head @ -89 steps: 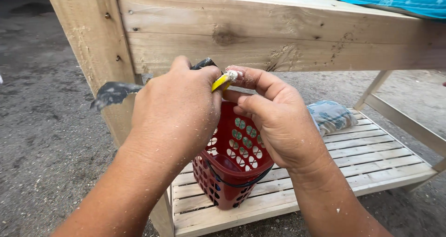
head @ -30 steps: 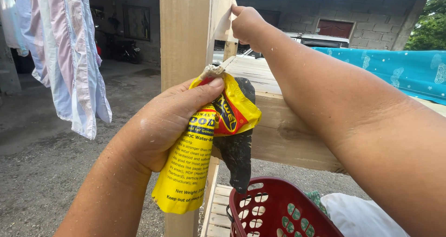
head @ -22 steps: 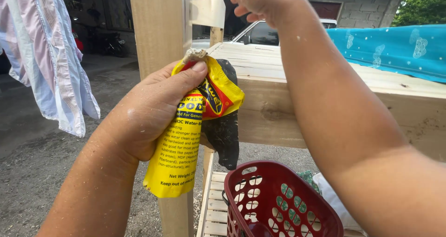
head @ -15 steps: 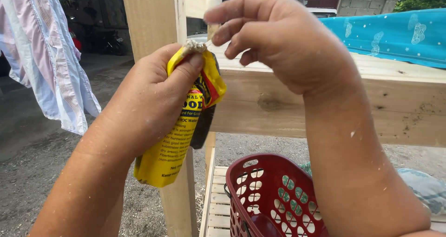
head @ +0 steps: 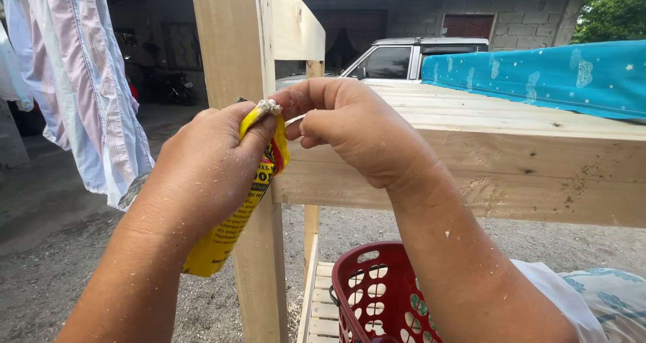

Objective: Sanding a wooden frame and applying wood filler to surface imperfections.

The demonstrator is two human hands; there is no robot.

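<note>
A bare wooden frame (head: 471, 161) fills the middle, its upright post (head: 232, 60) at 11 o'clock. Striped shirts (head: 81, 81) hang at 9 o'clock; a turquoise cloth (head: 538, 74) lies at 2 o'clock, a red perforated basket (head: 377, 296) at 6. The left hand (head: 202, 175) grips a yellow pouch (head: 229, 229) with red and black print, long axis running from 7 up to 1 o'clock, crusted tip topmost. The right hand (head: 350, 124), closed, pinches at that tip (head: 268, 106).

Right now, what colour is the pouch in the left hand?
Yellow with a red patch, seen in the head view: pouch, left hand.
</note>
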